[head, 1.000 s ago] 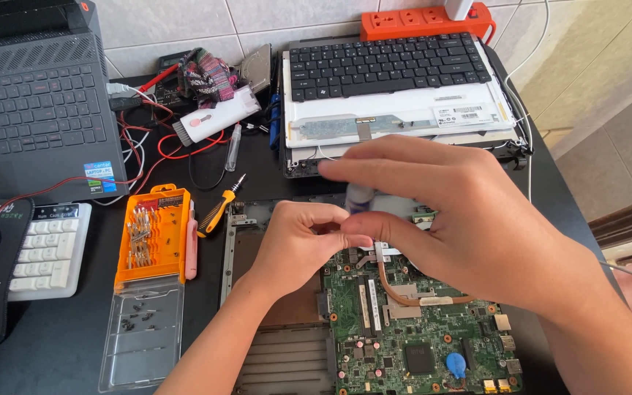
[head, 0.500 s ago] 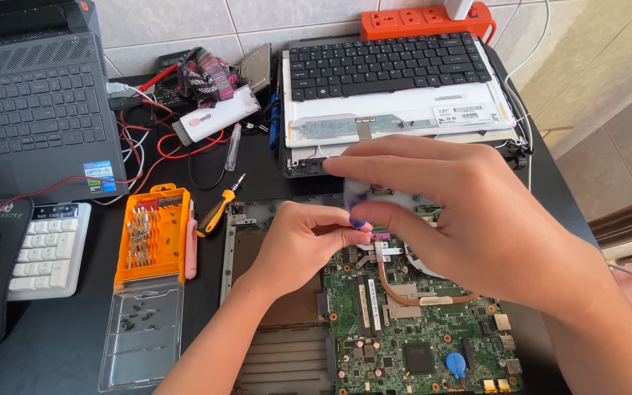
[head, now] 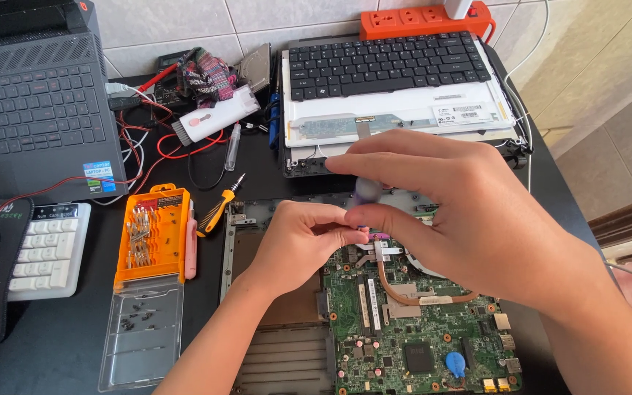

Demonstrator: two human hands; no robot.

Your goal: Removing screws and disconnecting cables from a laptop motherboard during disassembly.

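Both hands work over the exposed green motherboard (head: pixel 418 329) at near centre: left hand (head: pixel 298 241) pinched at the heatsink end, right hand (head: pixel 469 212) gripping a screwdriver (head: pixel 366 192). Disassembly well advanced; detached keyboard (head: pixel 389 66) lies far on the surface.

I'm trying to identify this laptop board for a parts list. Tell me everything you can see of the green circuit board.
The green circuit board lies flat, face up, in an opened laptop base on the black table. It carries a copper heat pipe, white slots, a black chip and a round blue part near its lower right. Gold ports line the bottom edge. The left hand and right hand cover its upper edge, holding a small tool over it.
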